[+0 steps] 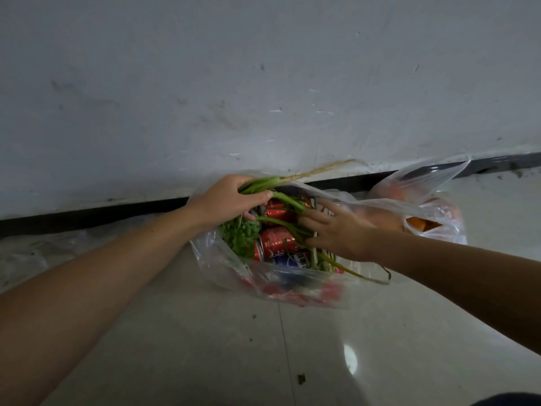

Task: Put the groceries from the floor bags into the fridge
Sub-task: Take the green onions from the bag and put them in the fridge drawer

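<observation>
A clear plastic bag (231, 268) sits on the floor against the wall, holding red soda cans (276, 240), a blue can (292, 259) and leafy green herbs (240, 235). My left hand (225, 200) grips a bunch of green stalks (263, 184) near their pale roots at the bag's back edge. My right hand (333, 230) lies over the stalks inside the bag, fingers spread and slightly bent, touching them. A second clear bag (433, 183) with orange fruit (418, 222) stands just to the right.
A scuffed white wall (263, 83) with a dark baseboard (87, 213) runs directly behind the bags. Glossy pale floor tiles (205, 347) stretch toward me, with small green scraps (301, 378) on them. Crumpled clear plastic (38, 253) lies at the left.
</observation>
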`<state>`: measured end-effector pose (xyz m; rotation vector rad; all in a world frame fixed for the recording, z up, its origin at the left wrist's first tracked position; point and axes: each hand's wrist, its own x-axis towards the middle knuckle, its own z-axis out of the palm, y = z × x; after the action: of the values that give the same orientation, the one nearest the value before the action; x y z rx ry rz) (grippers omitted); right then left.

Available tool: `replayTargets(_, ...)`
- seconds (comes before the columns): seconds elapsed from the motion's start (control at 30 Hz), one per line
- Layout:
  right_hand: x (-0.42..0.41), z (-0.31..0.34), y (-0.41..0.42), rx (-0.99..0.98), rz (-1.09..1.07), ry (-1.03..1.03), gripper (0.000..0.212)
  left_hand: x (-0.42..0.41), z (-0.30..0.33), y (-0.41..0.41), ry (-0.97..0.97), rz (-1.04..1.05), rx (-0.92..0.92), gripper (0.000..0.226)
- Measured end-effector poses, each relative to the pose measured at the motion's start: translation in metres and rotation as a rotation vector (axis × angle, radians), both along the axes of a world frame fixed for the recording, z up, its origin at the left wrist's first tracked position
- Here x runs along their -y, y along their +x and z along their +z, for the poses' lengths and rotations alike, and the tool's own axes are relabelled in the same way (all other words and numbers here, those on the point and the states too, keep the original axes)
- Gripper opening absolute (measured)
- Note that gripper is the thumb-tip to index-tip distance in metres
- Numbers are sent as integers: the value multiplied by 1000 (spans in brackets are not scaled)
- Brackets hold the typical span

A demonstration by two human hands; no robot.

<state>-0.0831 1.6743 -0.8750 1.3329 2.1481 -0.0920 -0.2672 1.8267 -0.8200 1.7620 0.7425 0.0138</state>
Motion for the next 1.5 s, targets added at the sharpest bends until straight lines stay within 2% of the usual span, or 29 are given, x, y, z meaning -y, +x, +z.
replayTargets(0.1,-9,-1,1,-83,-56,-106,47,-7,5,-2,43,53,-1,7)
replayTargets(0.23,-41,11,-7,-505,-586,20,40,-28,15,-7,214,194,-70,23)
replayTargets(0.3,-63,4,-21,-595,-707,36,48,-35,20,-10,343,172,-165,30)
replayTargets(0.37,-81,-10,-36,-568,-709,17,57,-38,23,-13,387,138,-234,29)
replayTargets(0.43,-93,-24,-50,-444,-596,83,58,-39,24,-16,405,127,-277,29)
replayTargets(0.5,-98,-35,-63,-275,-414,175,51,-39,23,-18,412,129,-287,29)
replayTargets(0.57,-99,-45,-76,-211,-376,164,45,-38,21,-22,385,124,-285,30)
replayTargets(0.73,-104,-41,-81,-431,-592,77,28,-36,19,-33,268,124,-263,39)
replayTargets(0.83,-97,-3,-66,-596,-685,-4,25,-40,18,-39,110,236,-163,38)
replayTargets(0.93,-79,52,-37,-614,-720,-170,25,-41,13,-42,26,252,-86,35)
replayTargets(1.0,-62,91,-15,-780,-811,-304,26,-39,10,-40,23,234,-99,40)
replayTargets(1.03,-54,108,-4,-891,-860,-305,27,-37,10,-37,20,237,-102,42)
replayTargets(1.17,-26,167,23,-1438,-1124,-25,18,-20,31,-21,-106,273,-33,38)
replayTargets(1.23,-24,197,28,-1671,-1257,167,36,-9,64,-11,-124,345,23,34)
replayTargets(1.3,-21,232,28,-1764,-1357,289,48,3,109,-4,-80,396,21,33)
replayTargets(1.5,1,348,9,-1793,-1511,393,49,26,267,5,-41,445,-45,38)
